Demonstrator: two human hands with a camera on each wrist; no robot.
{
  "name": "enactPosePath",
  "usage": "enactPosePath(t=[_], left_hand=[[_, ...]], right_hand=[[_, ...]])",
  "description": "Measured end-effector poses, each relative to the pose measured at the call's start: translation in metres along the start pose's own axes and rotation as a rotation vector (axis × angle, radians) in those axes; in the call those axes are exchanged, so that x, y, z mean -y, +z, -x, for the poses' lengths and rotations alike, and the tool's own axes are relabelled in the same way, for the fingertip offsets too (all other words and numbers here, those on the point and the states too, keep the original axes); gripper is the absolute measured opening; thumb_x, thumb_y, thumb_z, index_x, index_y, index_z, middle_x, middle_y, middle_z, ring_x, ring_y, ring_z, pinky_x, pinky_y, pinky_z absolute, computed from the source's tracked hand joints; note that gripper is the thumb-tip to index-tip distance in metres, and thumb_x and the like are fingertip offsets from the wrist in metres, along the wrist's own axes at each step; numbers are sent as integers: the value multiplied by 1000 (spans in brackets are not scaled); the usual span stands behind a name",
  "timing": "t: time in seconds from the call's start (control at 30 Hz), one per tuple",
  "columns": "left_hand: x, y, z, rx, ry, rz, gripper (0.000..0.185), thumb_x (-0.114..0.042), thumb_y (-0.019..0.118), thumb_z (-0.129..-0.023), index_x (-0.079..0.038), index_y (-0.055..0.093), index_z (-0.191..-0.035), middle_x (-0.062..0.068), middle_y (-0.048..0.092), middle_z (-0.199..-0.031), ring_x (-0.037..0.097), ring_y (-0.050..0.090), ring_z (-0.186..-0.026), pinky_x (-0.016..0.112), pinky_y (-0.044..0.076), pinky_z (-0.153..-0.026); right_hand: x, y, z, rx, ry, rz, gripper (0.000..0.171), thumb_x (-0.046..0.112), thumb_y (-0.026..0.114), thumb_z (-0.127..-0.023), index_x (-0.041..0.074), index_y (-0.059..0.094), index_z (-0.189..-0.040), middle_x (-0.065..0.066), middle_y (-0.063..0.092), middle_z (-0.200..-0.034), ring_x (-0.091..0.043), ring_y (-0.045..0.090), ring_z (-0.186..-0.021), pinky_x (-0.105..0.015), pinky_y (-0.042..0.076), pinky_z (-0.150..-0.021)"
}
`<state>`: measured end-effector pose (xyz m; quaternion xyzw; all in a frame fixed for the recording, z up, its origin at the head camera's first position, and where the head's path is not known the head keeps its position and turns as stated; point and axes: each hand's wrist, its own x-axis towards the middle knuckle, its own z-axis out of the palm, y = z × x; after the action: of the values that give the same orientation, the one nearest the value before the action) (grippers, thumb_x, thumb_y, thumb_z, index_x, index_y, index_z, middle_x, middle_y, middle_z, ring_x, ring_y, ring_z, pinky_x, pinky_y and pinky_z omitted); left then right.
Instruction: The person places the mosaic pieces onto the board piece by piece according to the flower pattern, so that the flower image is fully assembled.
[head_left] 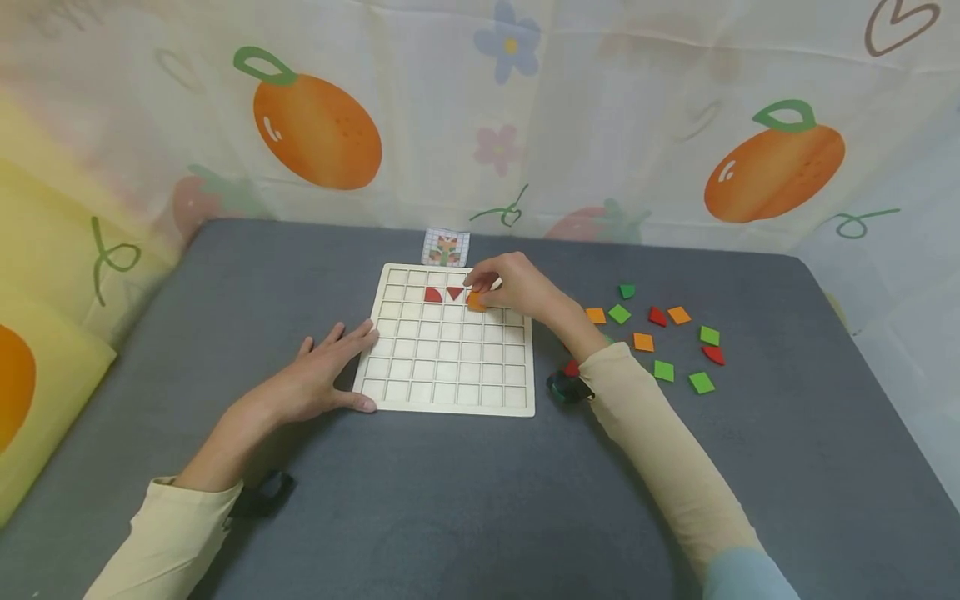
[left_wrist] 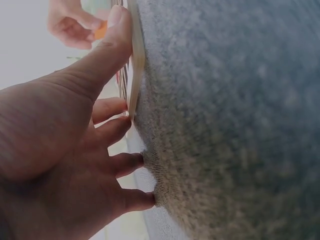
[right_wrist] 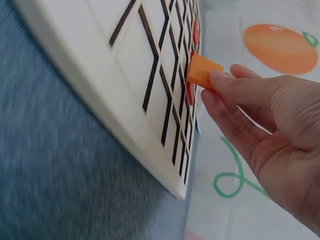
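We see a pale wooden grid board [head_left: 448, 392] on a dark grey felt table [head_left: 420, 500]. Two red pieces sit in the board's cells: a red quarter-circle [head_left: 432, 294] and a red triangle [head_left: 454, 292]. Our right hand [head_left: 517, 286] pinches an orange tile [head_left: 476, 302], bright orange in the right wrist view too. Loose tiles [head_left: 663, 337] beside the board are green, orange and red. A small pattern card [head_left: 446, 247] shows a white grid with an orange, red and green figure. The backdrop curtain [head_left: 480, 108] is cream, printed with oranges bearing green leaves, a blue flower, a pink flower and faint strawberries. Our sleeves [head_left: 660, 433] are pale cream-yellow.
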<state>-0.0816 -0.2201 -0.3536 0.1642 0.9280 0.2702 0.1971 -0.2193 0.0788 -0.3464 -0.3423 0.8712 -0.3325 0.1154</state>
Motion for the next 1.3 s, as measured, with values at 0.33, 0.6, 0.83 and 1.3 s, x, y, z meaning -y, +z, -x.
enactPosePath(t=[0.33,0.6,0.83,1.3], left_hand=[[0,0,0,0,1,-8,102,-41,80,-76,-5,26,-155,17,12,-163,49,1,-146,71,-1,-108],[0,0,0,-7,7,-3,102,-41,80,-76,-4,26,-154,17,13,-162,49,2,-146,71,-1,-108],[0,0,1,-13,12,1,101,-40,80,-77,-4,26,-154,18,13,-162,50,2,-145,71,-2,-108],[1,2,0,-15,-1,0,103,-40,81,-75,-4,25,-154,18,13,-162,49,1,-146,71,-2,-108]], right_hand=[[9,14,-12,-6,-17,-6,24,-3,72,-86,2,72,-109,-8,72,-98,-18,66,-92,-27,52,-80],[14,22,-16,-7,-16,1,22,-5,69,-88,1,72,-108,-8,71,-98,-19,66,-92,-25,52,-81],[14,25,-17,-3,-4,-3,25,-8,64,-89,2,71,-111,-9,70,-99,-20,65,-94,-25,53,-81],[16,28,-14,37,17,26,23,1,67,-91,4,71,-113,-6,71,-98,-17,64,-90,-27,51,-80]])
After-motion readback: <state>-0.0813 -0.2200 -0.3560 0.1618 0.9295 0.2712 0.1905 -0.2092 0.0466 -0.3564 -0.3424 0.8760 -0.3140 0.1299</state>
